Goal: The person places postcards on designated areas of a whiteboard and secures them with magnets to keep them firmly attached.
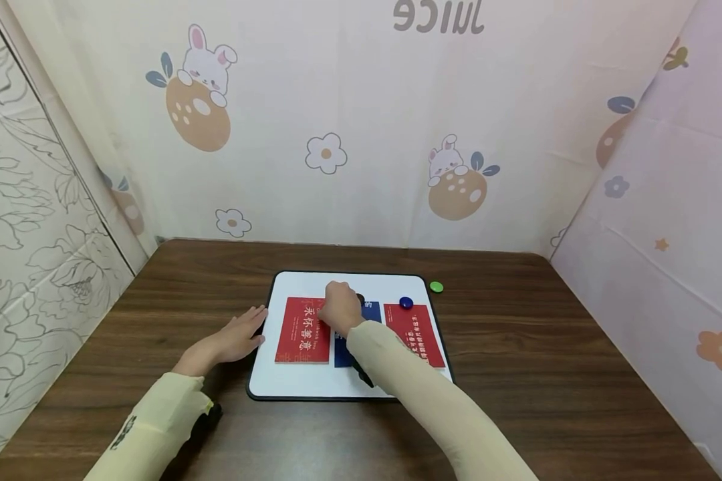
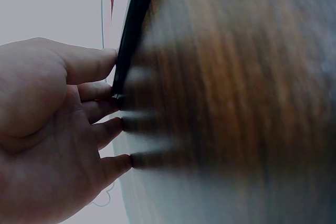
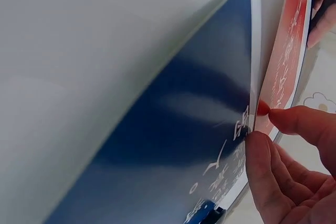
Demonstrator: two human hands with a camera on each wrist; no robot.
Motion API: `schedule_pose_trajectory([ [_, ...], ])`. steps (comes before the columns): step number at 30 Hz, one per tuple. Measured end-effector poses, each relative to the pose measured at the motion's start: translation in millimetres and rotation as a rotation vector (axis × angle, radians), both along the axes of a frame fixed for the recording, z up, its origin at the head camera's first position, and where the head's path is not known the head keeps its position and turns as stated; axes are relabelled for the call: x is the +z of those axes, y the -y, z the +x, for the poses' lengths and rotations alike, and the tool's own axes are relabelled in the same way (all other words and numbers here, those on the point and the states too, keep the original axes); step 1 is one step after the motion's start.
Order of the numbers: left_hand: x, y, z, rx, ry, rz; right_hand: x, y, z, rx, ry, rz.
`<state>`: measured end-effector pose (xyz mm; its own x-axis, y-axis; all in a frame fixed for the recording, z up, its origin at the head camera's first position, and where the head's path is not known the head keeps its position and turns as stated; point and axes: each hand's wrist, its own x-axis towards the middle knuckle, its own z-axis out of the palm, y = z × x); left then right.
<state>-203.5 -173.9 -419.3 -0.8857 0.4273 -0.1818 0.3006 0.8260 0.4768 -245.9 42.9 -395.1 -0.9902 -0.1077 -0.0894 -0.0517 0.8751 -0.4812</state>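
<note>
A black-framed whiteboard (image 1: 349, 387) lies on the table with three printed cards on it: a left red card (image 1: 291, 334), a middle blue card (image 1: 344, 354) and a right red card (image 1: 424, 331). My right hand (image 1: 341, 308) reaches over the gap between the left red card and the blue card. In the right wrist view its thumb and index finger (image 3: 257, 156) pinch at the left red card's inner edge, beside the blue card (image 3: 173, 114). My left hand (image 1: 237, 337) rests at the board's left side, fingers extended, thumb against the black frame (image 2: 131, 30).
A blue round magnet (image 1: 406, 302) sits at the top of the right red card. Just behind my right hand, a black magnet (image 1: 361, 298) shows at the blue card's top. One green magnet (image 1: 436, 286) lies on the brown table (image 1: 517, 347) beyond the board's right corner. Patterned curtains surround the table.
</note>
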Motion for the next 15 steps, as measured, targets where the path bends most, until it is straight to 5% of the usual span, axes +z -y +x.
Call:
schedule_pose_trajectory([
  [15,0.1,1.0,-0.5,-0.004,0.003,0.008,21.4,-14.2,-5.8,-0.018,-0.023,-0.085],
])
